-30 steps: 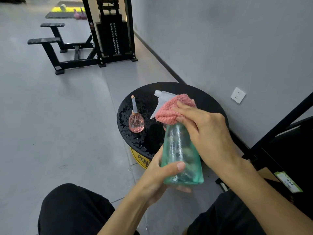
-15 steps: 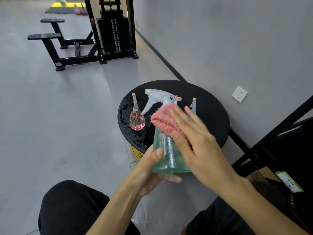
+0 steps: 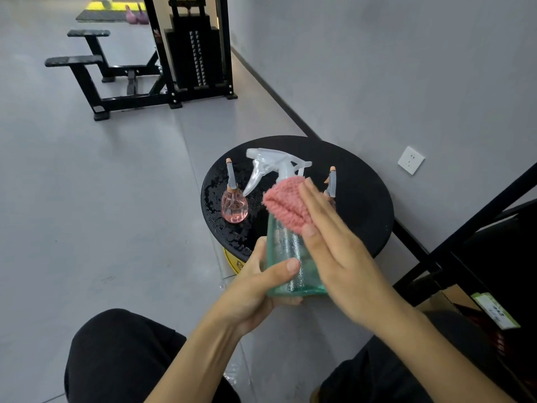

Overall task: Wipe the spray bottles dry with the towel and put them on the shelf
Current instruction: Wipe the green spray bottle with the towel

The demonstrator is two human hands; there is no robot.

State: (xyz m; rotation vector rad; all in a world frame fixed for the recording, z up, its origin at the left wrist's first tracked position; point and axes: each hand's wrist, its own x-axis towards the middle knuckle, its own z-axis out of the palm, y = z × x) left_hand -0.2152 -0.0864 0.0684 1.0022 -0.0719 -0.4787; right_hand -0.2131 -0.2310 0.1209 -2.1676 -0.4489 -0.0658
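My left hand [image 3: 258, 282] grips the base of a green see-through spray bottle [image 3: 286, 257] with a clear trigger head [image 3: 271, 162], held upright above my lap. My right hand [image 3: 338, 245] presses a pink fluffy towel [image 3: 286, 203] flat against the bottle's shoulder, fingers stretched out. On the wet round black table [image 3: 360, 193] stands a small pink spray bottle [image 3: 234, 203]. A second small bottle [image 3: 331, 181] shows only its nozzle behind my right fingers.
A black shelf frame [image 3: 476, 228] with dark boxes stands at the right, against the grey wall with a white socket [image 3: 410, 160]. A black weight machine and bench [image 3: 162, 65] stand far back on the grey floor. My dark-trousered knees fill the bottom edge.
The towel has slid from the trigger head down to the bottle's shoulder, leaving the head bare. My right hand has flattened out, and the bottle now stands more upright.
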